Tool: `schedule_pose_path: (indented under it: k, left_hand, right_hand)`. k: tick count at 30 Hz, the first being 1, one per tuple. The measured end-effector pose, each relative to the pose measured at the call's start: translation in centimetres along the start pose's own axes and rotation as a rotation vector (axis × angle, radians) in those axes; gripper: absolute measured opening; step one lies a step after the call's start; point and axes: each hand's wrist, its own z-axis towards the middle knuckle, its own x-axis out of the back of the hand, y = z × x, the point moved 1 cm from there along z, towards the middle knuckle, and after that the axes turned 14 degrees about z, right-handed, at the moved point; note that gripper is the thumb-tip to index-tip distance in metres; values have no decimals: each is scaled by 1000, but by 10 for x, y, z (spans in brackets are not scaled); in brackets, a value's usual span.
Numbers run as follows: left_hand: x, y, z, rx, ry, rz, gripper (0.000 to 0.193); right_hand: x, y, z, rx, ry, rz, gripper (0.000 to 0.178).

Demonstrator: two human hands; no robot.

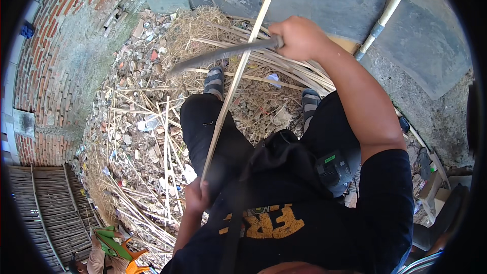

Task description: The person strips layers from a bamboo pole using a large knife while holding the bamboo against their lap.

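Observation:
My left hand (pixel 197 196), low beside my left thigh, is closed round the lower end of a long pale bamboo strip (pixel 236 78). The strip slants up and away past the top edge of the view. My right hand (pixel 297 38) grips the handle of a machete (pixel 223 55) out in front of me. Its dark, slightly curved blade points left and crosses the strip at about its middle. Whether the edge touches the strip or only passes over or under it, I cannot tell.
Split bamboo strips (pixel 299 73) and shavings (pixel 190 33) lie around my sandalled feet on rubble ground. More strips (pixel 167 157) are scattered at left. A brick wall (pixel 56 61), slatted bamboo panel (pixel 56 213), pipe (pixel 388 12) and grey sheets (pixel 324 0) surround me. Another person (pixel 104 253) sits lower left.

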Motion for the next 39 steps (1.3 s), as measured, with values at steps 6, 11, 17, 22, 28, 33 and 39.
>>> schedule_pose_path:
  k: [6, 11, 17, 22, 28, 33, 39]
  left_hand:
    - [-2, 5, -1, 13, 53, -14, 44]
    - [-2, -1, -2, 37, 24, 17, 37]
    - [-5, -4, 0, -3, 25, 49, 44]
    - [-5, -9, 0, -7, -7, -2, 45]
    - [0, -23, 1, 27, -148, -212, 64]
    - [-1, -30, 3, 72, -219, -388, 56]
    - [-4, -30, 1, 111, -210, -426, 55]
  right_hand:
    - [2, 55, 17, -139, 240, 191, 30]
    - [4, 23, 2, -136, 202, 142, 27]
    - [5, -14, -16, 329, 98, -7, 20]
    - [13, -10, -10, 98, 59, 136, 20]
    - [15, -16, -16, 136, 70, 204, 24]
    - [21, -11, -21, 358, 254, -210, 20]
    - [1, -23, -22, 333, 123, -190, 16]
